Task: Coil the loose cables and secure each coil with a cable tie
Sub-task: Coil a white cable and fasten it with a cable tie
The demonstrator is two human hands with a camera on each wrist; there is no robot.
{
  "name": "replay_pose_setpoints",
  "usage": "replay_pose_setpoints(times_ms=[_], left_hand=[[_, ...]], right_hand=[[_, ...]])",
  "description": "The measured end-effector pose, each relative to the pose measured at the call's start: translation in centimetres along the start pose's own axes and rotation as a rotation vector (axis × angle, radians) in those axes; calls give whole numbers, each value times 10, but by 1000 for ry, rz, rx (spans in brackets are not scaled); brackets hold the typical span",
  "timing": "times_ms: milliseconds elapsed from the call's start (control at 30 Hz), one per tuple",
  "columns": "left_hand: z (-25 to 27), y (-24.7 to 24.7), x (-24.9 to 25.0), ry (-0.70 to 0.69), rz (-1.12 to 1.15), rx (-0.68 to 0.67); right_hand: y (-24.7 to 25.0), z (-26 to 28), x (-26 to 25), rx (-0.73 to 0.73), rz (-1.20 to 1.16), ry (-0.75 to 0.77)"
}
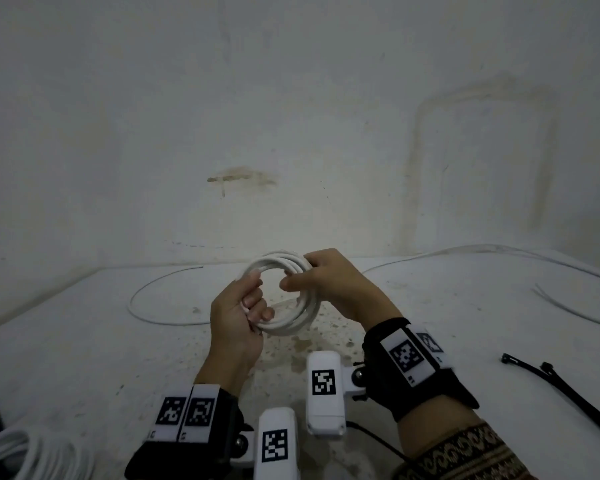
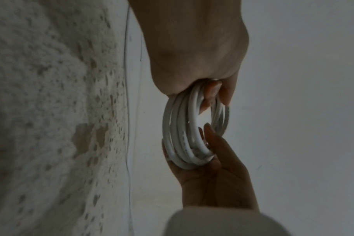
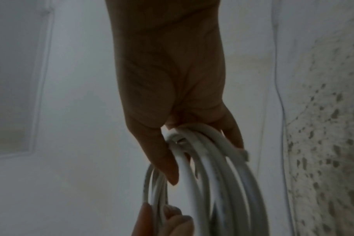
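A white cable coil (image 1: 300, 315) of several loops is held upright above the table between both hands. My left hand (image 1: 248, 304) grips its near-left side, fingers curled through the loops. My right hand (image 1: 300, 273) grips the far-right side, thumb inside the ring and fingers over the top. In the left wrist view the left hand (image 2: 210, 94) clasps the top of the coil (image 2: 184, 131), while the right hand (image 2: 210, 167) cups it from below. The right wrist view shows the right hand (image 3: 192, 151) wrapped over the coil (image 3: 216, 183). Black cable ties (image 1: 568, 389) lie on the table at the right.
Loose white cables lie on the speckled white table (image 1: 84, 341): one curved cable (image 1: 142, 313) at the left, long cables (image 1: 465, 252) at the back right. A heap of coiled white cable (image 1: 25, 455) sits at the bottom left. A white wall stands behind.
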State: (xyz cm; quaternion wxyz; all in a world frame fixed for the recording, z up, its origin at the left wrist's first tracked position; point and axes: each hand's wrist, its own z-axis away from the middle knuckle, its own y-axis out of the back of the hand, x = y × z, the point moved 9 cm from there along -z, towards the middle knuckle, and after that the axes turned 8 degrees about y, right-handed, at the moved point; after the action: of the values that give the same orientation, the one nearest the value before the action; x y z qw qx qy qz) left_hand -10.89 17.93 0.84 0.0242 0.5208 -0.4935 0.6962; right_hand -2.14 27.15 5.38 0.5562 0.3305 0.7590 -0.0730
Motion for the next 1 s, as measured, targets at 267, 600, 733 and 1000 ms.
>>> replay_pose_setpoints(times_ms=[267,600,733,1000], left_hand=[[9,-26,-1,-25,-309,-220],[14,-28,27,-253,-827,-256],[16,-33,26,-360,-982,-197],[7,-18,16,-78,-522,-153]], right_hand=[[12,2,-8,159,-7,75],[-10,0,-22,-12,421,197],[-3,0,-29,18,446,242],[-6,-3,-26,72,311,195]])
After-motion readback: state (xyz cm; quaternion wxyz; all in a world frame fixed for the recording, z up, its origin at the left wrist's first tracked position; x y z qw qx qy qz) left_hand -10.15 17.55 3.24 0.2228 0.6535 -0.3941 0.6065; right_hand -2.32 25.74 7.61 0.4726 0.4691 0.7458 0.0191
